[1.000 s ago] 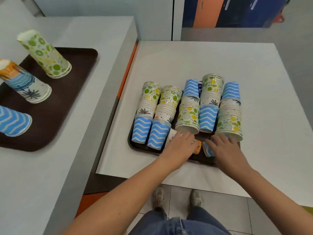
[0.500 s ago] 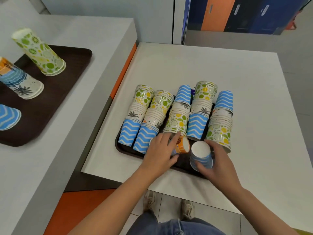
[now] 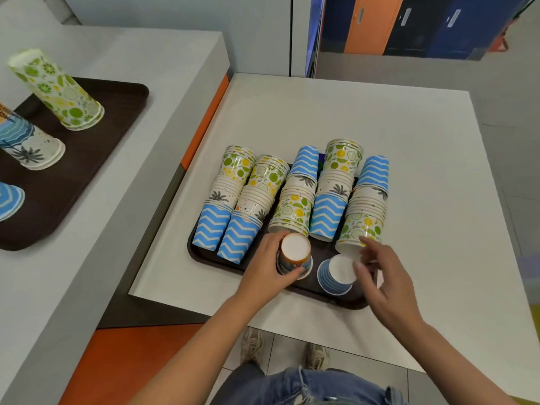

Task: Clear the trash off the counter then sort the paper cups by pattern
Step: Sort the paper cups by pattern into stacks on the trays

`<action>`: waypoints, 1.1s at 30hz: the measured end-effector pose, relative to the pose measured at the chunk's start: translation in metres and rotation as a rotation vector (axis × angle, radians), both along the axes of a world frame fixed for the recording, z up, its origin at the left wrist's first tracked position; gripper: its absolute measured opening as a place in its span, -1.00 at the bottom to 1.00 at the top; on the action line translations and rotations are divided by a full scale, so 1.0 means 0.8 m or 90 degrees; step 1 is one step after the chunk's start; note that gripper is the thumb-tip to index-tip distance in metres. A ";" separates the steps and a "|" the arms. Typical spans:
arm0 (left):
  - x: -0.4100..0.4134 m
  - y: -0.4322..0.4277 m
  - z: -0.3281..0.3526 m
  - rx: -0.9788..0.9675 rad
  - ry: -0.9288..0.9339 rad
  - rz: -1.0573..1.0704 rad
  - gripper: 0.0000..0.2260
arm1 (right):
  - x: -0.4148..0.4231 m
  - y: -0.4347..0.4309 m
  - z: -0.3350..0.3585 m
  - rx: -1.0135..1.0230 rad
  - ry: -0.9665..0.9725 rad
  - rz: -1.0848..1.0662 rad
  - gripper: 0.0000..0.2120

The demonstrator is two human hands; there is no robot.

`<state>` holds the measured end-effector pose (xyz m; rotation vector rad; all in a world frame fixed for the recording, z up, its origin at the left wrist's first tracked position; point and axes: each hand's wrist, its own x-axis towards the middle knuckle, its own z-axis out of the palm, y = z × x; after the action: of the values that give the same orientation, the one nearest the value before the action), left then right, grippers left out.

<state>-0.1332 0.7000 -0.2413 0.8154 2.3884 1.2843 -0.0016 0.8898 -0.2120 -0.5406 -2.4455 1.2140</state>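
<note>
Head view, lower centre: the left hand [image 3: 263, 270] grips an upturned beach-print paper cup [image 3: 295, 247] at the brown tray's [image 3: 204, 253] front, while the right hand [image 3: 388, 283], fingers loosely spread, hovers beside an upturned blue-striped cup [image 3: 333, 280].

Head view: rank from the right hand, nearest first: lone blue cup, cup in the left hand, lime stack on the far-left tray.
1. Lone blue cup, just left of the right hand.
2. Orange-banded cup, further left, in the left hand.
3. Lime stack, far-left tray.
</note>
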 end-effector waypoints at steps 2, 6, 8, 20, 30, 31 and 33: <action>-0.002 0.000 0.003 -0.012 -0.028 -0.009 -0.32 | -0.015 0.015 0.008 -0.043 0.021 -0.108 -0.55; 0.000 -0.014 0.022 0.034 -0.091 0.028 -0.38 | -0.054 0.056 0.006 -0.166 -0.155 -0.256 -0.10; -0.003 -0.018 0.034 0.101 -0.096 0.097 -0.49 | -0.071 0.070 0.000 -0.217 -0.265 -0.253 0.12; -0.073 0.193 0.131 0.018 -0.033 0.061 -0.78 | -0.097 0.091 -0.016 -0.277 -0.396 -0.177 0.12; -0.103 0.323 0.075 -0.211 -0.090 0.009 -0.51 | -0.072 0.098 -0.015 -0.308 -0.295 -0.136 0.08; -0.101 0.323 0.077 -0.204 -0.098 0.021 -0.49 | -0.071 0.099 -0.013 -0.303 -0.286 -0.133 0.07; -0.100 0.322 0.083 -0.188 -0.126 0.038 -0.44 | -0.068 0.101 -0.007 -0.281 -0.268 -0.132 0.09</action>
<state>-0.2132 0.9575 -0.1746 0.5093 2.3778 0.9503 -0.0564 0.9704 -0.2175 -1.2515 -2.3500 1.6946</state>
